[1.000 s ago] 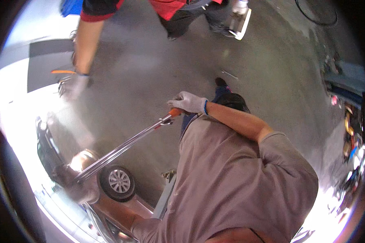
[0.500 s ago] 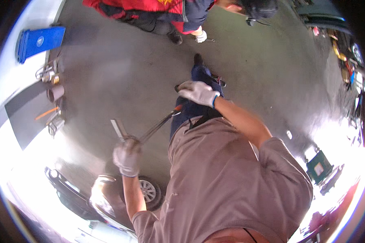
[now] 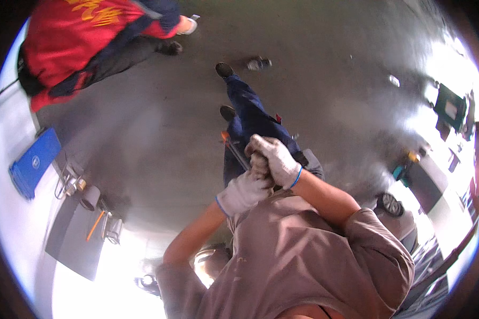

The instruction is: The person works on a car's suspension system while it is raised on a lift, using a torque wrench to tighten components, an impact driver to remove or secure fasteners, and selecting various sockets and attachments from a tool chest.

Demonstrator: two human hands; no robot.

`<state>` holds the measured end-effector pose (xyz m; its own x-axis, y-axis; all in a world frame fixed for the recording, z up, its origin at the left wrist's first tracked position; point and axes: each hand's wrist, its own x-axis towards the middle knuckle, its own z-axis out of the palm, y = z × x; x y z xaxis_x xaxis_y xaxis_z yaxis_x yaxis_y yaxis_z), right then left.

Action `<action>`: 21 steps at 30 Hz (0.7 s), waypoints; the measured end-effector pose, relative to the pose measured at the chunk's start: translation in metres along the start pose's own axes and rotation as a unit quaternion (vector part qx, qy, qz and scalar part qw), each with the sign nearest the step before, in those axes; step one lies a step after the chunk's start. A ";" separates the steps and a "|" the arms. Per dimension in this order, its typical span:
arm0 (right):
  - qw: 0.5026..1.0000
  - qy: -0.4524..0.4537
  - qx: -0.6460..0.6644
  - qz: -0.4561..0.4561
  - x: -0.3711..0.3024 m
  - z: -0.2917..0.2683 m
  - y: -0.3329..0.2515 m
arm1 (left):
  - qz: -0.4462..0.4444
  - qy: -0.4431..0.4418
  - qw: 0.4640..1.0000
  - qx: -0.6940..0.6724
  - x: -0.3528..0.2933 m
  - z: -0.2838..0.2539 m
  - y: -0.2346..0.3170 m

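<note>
Two gloved hands meet around a slim metal tool

The left hand (image 3: 245, 192), in an off-white knitted glove soiled at the fingers, is clenched around a slim, silvery metal tool with an orange end (image 3: 239, 153). The tool slants from that hand toward the far left, its orange tip out in front of the dark navy trousers (image 3: 253, 114) of the wearer. The right hand (image 3: 278, 159), in a matching off-white glove with a blue cuff, is just to the right and slightly farther out, touching the left one. Its fingers are bent over, but whether they grasp the tool or only press on the other glove cannot be told, since the two gloves overlap.

Both hands are in front of the grey-brown short-sleeved shirt (image 3: 298, 239), above a smooth grey floor (image 3: 181, 106). At the far left a co-worker in a red and dark-blue jacket (image 3: 85, 42) bends forward, one white-gloved hand (image 3: 188, 25) reaching right with a small pale object at its fingers.

On the left is a blue plastic bin (image 3: 35, 162); nearer, an orange stick (image 3: 95, 226) lies by a flat dark-grey panel (image 3: 72, 242). At the near right is a dark tyre with a silvery spoked wheel (image 3: 391, 204); farther right, a dark-green boxy object (image 3: 450, 106).
</note>
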<state>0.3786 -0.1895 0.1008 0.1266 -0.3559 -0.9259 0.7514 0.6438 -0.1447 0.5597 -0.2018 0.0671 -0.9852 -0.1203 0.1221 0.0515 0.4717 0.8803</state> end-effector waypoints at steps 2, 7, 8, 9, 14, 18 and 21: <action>0.993 0.048 0.110 0.020 -0.002 -0.035 -0.007 | -0.048 -0.033 0.997 -0.055 0.025 0.029 -0.005; 0.955 0.089 0.275 -0.072 0.057 -0.147 -0.047 | -0.030 -0.077 0.989 -0.123 0.080 0.052 -0.027; 0.946 0.077 0.302 -0.089 0.081 -0.192 -0.059 | -0.020 -0.087 0.988 -0.124 0.089 0.060 -0.033; 0.958 0.044 0.269 -0.093 0.108 -0.240 -0.068 | 0.006 -0.096 0.988 -0.122 0.099 0.072 -0.053; 0.970 0.229 -0.072 -0.029 0.302 -0.376 -0.071 | -0.249 0.001 0.968 -0.033 0.106 0.178 -0.260; 0.928 0.262 -0.254 0.073 0.473 -0.497 -0.054 | -0.422 -0.061 0.890 0.162 0.137 0.228 -0.488; 0.858 0.189 -0.477 0.020 0.558 -0.498 -0.054 | -0.471 -0.017 0.855 0.219 0.122 0.230 -0.597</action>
<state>0.0868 -0.0857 -0.5820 -0.2150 -0.1907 -0.9578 -0.1438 0.9762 -0.1621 0.3708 -0.2976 -0.5486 -0.5608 -0.6045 -0.5658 -0.8254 0.4618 0.3247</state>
